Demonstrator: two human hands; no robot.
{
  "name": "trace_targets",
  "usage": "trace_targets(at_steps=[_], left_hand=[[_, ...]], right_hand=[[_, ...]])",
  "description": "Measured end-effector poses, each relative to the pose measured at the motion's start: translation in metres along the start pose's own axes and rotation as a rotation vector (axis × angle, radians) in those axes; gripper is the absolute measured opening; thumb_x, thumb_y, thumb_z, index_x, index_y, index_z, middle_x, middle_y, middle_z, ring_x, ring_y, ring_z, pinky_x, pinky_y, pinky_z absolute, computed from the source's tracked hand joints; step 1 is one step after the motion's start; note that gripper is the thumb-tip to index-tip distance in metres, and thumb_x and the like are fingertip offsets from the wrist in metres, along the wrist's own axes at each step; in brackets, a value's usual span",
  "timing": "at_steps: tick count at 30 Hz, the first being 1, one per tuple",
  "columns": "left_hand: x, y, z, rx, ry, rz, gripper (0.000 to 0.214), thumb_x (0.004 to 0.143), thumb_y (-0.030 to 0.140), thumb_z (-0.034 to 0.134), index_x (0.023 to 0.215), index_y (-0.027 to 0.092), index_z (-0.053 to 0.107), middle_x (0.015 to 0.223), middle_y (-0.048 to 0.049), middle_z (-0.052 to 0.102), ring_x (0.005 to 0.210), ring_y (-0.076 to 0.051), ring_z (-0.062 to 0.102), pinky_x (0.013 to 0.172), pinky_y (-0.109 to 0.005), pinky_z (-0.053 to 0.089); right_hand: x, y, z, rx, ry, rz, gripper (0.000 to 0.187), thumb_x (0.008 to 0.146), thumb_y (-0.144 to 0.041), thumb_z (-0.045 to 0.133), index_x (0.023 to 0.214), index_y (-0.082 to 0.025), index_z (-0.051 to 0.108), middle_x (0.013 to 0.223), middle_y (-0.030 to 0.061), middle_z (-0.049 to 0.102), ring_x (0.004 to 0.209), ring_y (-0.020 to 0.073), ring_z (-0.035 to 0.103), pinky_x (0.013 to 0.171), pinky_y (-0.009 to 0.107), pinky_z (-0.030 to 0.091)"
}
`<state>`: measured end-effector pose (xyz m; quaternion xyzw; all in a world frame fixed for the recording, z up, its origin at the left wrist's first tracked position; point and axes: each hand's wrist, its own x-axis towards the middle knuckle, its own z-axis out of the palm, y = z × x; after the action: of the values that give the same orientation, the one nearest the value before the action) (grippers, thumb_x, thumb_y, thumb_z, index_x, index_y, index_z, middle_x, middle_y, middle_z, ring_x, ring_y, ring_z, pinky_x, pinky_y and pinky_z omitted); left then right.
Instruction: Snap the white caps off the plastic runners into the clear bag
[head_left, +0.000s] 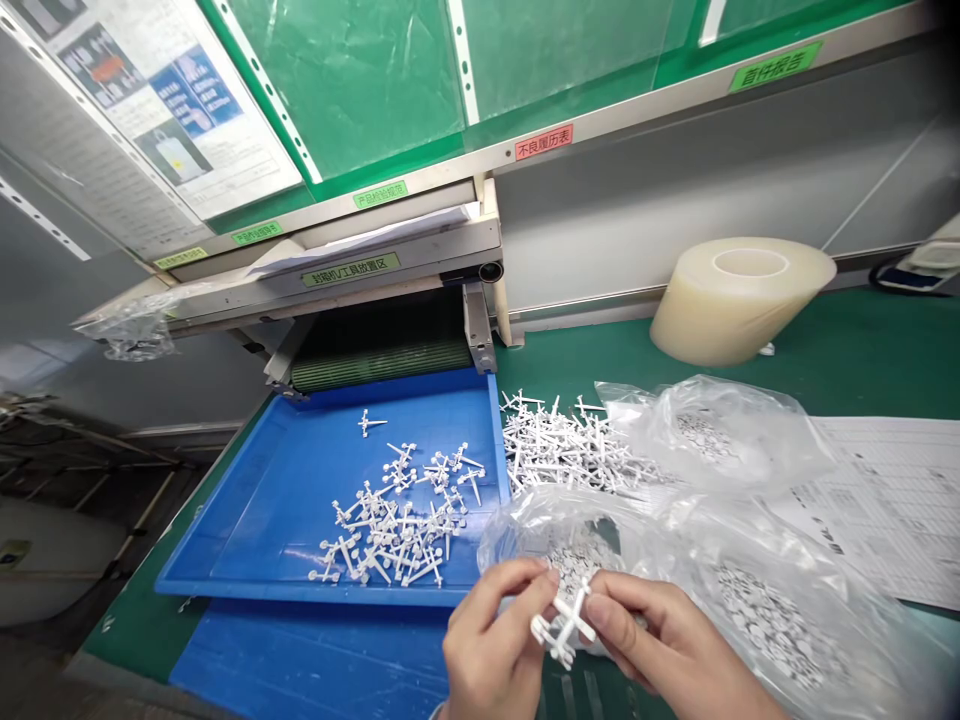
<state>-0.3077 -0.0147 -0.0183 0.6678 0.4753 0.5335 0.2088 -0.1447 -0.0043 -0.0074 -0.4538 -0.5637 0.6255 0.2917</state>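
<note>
My left hand (491, 640) and my right hand (667, 645) meet low in the view, both pinching one white cross-shaped plastic sprue (564, 628) between fingertips. Just behind them lies an open clear plastic bag (750, 560) holding many small white parts. A loose heap of white sprues (570, 445) rests on the green mat to the right of a blue tray (300, 480). Inside the tray sits another pile of white sprues (397, 520).
A conveyor belt outlet (382, 350) ends over the tray's back edge. A big roll of clear film (739, 295) stands at the back right. Printed sheets (885, 500) lie at the right. A second blue tray (315, 660) sits below.
</note>
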Motion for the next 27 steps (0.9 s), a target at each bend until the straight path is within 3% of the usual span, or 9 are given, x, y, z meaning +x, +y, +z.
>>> trace_targets(at_steps=[3,6,8,13,17,22,25,27], left_hand=[[0.002,-0.003,-0.003,0.042,0.001,0.033,0.028,0.082,0.003,0.059,0.098,0.023,0.071,0.092,-0.0046,0.07,0.083,-0.015,0.066,0.078,-0.021,0.05],[0.008,-0.004,-0.008,0.012,-0.029,-0.047,0.024,0.078,0.001,0.06,0.088,0.022,0.069,0.083,-0.0011,0.069,0.073,-0.012,0.065,0.067,-0.016,0.05],[0.012,-0.003,-0.011,0.019,-0.049,-0.12,0.02,0.077,0.003,0.06,0.081,0.021,0.067,0.078,-0.0002,0.068,0.067,-0.011,0.063,0.061,-0.015,0.049],[0.011,-0.01,-0.008,-0.098,-0.076,-0.584,0.009,0.074,0.012,0.06,0.067,0.017,0.063,0.064,-0.0004,0.063,0.059,-0.013,0.058,0.055,-0.018,0.047],[0.007,-0.017,-0.003,-0.27,-0.01,-0.825,0.016,0.072,0.025,0.065,0.063,0.016,0.056,0.051,0.0033,0.053,0.045,-0.01,0.05,0.042,-0.016,0.041],[0.007,-0.016,-0.004,-0.285,-0.057,-0.818,0.015,0.07,0.023,0.067,0.063,0.015,0.057,0.053,0.0042,0.053,0.044,-0.009,0.049,0.044,-0.017,0.041],[0.009,-0.014,-0.006,-0.282,-0.119,-0.772,0.007,0.07,0.017,0.066,0.065,0.015,0.061,0.061,0.0013,0.059,0.05,-0.01,0.054,0.049,-0.018,0.045],[0.01,-0.012,-0.005,-0.271,-0.136,-0.727,0.004,0.07,0.013,0.064,0.066,0.015,0.063,0.066,-0.0008,0.064,0.055,-0.012,0.058,0.052,-0.019,0.047]], right_hand=[[-0.003,0.0,0.001,-0.197,0.115,-0.129,0.037,0.093,-0.046,0.044,0.067,-0.02,0.051,0.059,-0.005,0.04,0.052,0.012,0.039,0.049,0.024,0.028],[-0.004,0.001,0.001,-0.433,0.248,-0.274,0.022,0.093,-0.033,0.046,0.077,-0.021,0.056,0.063,-0.0045,0.048,0.051,0.0113,0.044,0.049,0.022,0.032],[-0.002,0.002,0.0,-0.573,0.284,-0.341,0.022,0.093,-0.026,0.042,0.074,-0.021,0.051,0.061,-0.0049,0.046,0.048,0.0108,0.044,0.047,0.022,0.032],[0.016,0.014,-0.007,-0.717,0.26,-0.302,0.027,0.089,-0.017,0.032,0.063,-0.024,0.028,0.057,-0.005,0.037,0.049,0.0125,0.044,0.048,0.024,0.032],[0.035,0.031,-0.007,-0.779,0.161,-0.2,0.03,0.088,-0.014,0.036,0.06,-0.023,0.033,0.052,-0.006,0.038,0.046,0.0134,0.044,0.047,0.025,0.029],[0.048,0.04,-0.005,-0.801,0.039,-0.116,0.02,0.083,-0.007,0.048,0.073,-0.018,0.062,0.053,-0.0024,0.053,0.05,0.0167,0.052,0.05,0.027,0.035],[0.048,0.033,-0.007,-0.743,0.035,-0.118,0.026,0.081,-0.008,0.048,0.092,-0.017,0.069,0.071,0.0104,0.067,0.074,0.031,0.06,0.067,0.041,0.04],[0.043,0.024,-0.009,-0.655,0.049,-0.133,0.027,0.084,-0.014,0.046,0.098,-0.017,0.069,0.09,0.0162,0.069,0.092,0.0371,0.057,0.08,0.051,0.035]])
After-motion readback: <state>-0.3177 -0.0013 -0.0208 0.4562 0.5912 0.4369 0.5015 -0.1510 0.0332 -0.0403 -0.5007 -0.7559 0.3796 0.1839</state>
